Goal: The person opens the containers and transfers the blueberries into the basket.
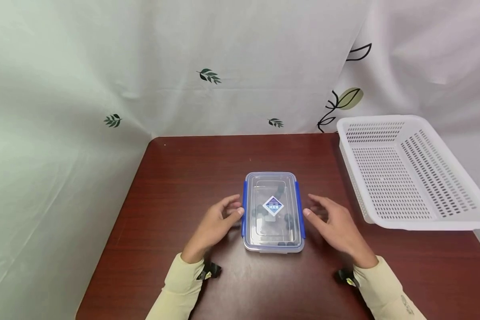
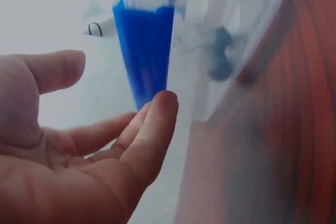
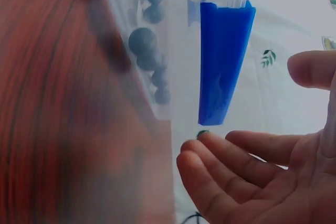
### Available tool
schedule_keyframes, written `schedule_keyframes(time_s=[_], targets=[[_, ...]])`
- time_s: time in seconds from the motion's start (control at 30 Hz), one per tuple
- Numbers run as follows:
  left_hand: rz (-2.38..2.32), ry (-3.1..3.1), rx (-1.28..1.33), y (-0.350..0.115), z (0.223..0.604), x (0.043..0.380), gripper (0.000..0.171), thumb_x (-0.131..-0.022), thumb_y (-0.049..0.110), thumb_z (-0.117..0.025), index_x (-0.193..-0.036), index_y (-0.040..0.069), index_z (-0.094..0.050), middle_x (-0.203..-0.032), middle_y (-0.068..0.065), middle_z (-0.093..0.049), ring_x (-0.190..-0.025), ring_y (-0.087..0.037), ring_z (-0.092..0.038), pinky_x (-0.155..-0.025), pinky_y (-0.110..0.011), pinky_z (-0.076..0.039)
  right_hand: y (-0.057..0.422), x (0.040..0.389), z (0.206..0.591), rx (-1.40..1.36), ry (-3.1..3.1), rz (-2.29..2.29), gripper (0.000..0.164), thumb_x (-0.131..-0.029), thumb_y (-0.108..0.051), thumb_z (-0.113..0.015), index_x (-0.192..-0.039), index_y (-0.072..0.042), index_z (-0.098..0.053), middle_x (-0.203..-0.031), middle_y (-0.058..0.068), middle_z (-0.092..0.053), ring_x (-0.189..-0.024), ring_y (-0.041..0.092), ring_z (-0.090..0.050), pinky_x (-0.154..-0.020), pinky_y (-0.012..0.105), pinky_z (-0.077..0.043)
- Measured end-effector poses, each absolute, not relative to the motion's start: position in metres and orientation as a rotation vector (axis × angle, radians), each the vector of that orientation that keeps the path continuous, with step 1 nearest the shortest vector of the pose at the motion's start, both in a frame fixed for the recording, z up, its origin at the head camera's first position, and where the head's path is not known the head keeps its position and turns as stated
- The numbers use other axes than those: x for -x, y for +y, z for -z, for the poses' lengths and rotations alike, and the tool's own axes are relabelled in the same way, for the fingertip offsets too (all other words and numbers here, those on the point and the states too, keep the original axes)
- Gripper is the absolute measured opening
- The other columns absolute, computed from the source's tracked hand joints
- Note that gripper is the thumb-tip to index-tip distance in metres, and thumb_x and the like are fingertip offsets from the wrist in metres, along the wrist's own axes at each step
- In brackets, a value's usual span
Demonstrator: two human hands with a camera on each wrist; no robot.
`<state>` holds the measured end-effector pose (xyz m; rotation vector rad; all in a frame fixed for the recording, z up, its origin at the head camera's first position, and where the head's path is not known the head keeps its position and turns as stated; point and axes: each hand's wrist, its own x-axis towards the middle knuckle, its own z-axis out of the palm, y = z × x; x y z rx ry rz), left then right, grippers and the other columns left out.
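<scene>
A clear plastic food container [image 1: 273,226] with a see-through lid and blue side latches lies in front of me. On its lid is a blue and white diamond label [image 1: 273,206]. Several dark round balls [image 3: 143,41] show through its wall. My left hand [image 1: 218,222] is beside the container's left side, fingers loosely bent, fingertips right at the lower end of the left blue latch [image 2: 146,51]. To the right, my right hand [image 1: 334,224] stands with thumb and fingers spread, a little apart from the right blue latch [image 3: 223,61].
A white perforated plastic basket [image 1: 354,191] sits at the right of the dark red wooden table [image 1: 184,169]. Behind and to the left hangs a pale curtain [image 1: 240,53] with leaf prints. Each wrist carries a black strap-on camera.
</scene>
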<state>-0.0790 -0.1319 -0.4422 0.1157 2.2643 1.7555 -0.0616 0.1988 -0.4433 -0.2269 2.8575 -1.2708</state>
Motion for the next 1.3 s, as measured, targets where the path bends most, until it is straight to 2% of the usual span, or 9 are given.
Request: schedule_keyframes(time_s=[0.13,0.23,0.4,0.5,0.77,1.07,1.3], targets=[[-1.809,2.163,-0.006,-0.128,0.446,0.08,0.059,-0.1,0.019,-0.073,-0.152,0.001,-0.053,-0.134,-0.019,-0.068,-0.115,-0.026,-0.071,-0.096,-0.038,-0.061,0.194,0.066,0.445,0.14,2.73,1.388,0.054,-0.102,-0.038,-0.07,-0.142,-0.003,-0.063,-0.122,0.011,-0.077,-0.103,0.022,-0.074,-0.086,0.027,-0.059],[-1.815,2.157,0.008,-0.126,0.448,0.08,0.061,-0.097,0.017,-0.076,-0.151,0.0,-0.053,-0.133,-0.02,-0.067,-0.111,-0.023,-0.07,-0.092,-0.031,-0.059,0.19,0.068,0.445,0.079,2.666,1.419,0.055,-0.101,-0.039,-0.072,-0.141,-0.002,-0.064,-0.119,0.012,-0.077,-0.1,0.02,-0.074,-0.082,0.021,-0.057],[-1.832,2.143,0.0,-0.125,0.449,0.081,0.064,-0.093,0.01,-0.079,-0.15,-0.003,-0.053,-0.132,-0.022,-0.065,-0.107,-0.022,-0.071,-0.083,-0.025,-0.056,0.185,0.073,0.445,0.013,2.572,1.444,0.06,-0.099,-0.041,-0.075,-0.142,-0.001,-0.062,-0.117,0.014,-0.076,-0.092,0.016,-0.073,-0.074,0.023,-0.057],[-1.836,2.124,-0.004,-0.125,0.451,0.082,0.066,-0.092,0.008,-0.079,-0.151,-0.002,-0.052,-0.131,-0.022,-0.065,-0.106,-0.021,-0.071,-0.082,-0.025,-0.057,0.185,0.075,0.446,0.02,2.52,1.491,0.06,-0.099,-0.036,-0.075,-0.143,0.002,-0.06,-0.114,0.015,-0.076,-0.087,0.014,-0.073,-0.07,0.025,-0.058],[-1.818,2.11,-0.023,-0.125,0.452,0.084,0.067,-0.094,0.007,-0.078,-0.153,-0.001,-0.049,-0.133,-0.024,-0.064,-0.107,-0.022,-0.07,-0.084,-0.027,-0.058,0.184,0.079,0.449,0.047,2.293,1.7,0.057,-0.102,-0.016,-0.07,-0.147,0.013,-0.05,-0.11,0.023,-0.074,-0.084,0.011,-0.074,-0.073,0.032,-0.065],[-1.818,2.099,-0.024,-0.124,0.451,0.084,0.067,-0.094,0.004,-0.077,-0.154,-0.002,-0.048,-0.133,-0.025,-0.064,-0.105,-0.022,-0.071,-0.083,-0.026,-0.058,0.184,0.08,0.451,-0.037,2.145,1.778,0.051,-0.105,-0.013,-0.065,-0.145,0.016,-0.052,-0.123,0.029,-0.072,-0.087,0.009,-0.074,-0.075,0.029,-0.064],[-1.825,2.108,-0.024,-0.123,0.451,0.085,0.066,-0.093,0.002,-0.077,-0.152,-0.003,-0.049,-0.131,-0.026,-0.065,-0.103,-0.022,-0.071,-0.082,-0.026,-0.058,0.182,0.08,0.452,-0.068,2.117,1.805,0.046,-0.107,-0.012,-0.061,-0.142,0.017,-0.055,-0.122,0.029,-0.073,-0.085,0.01,-0.075,-0.076,0.028,-0.064]])
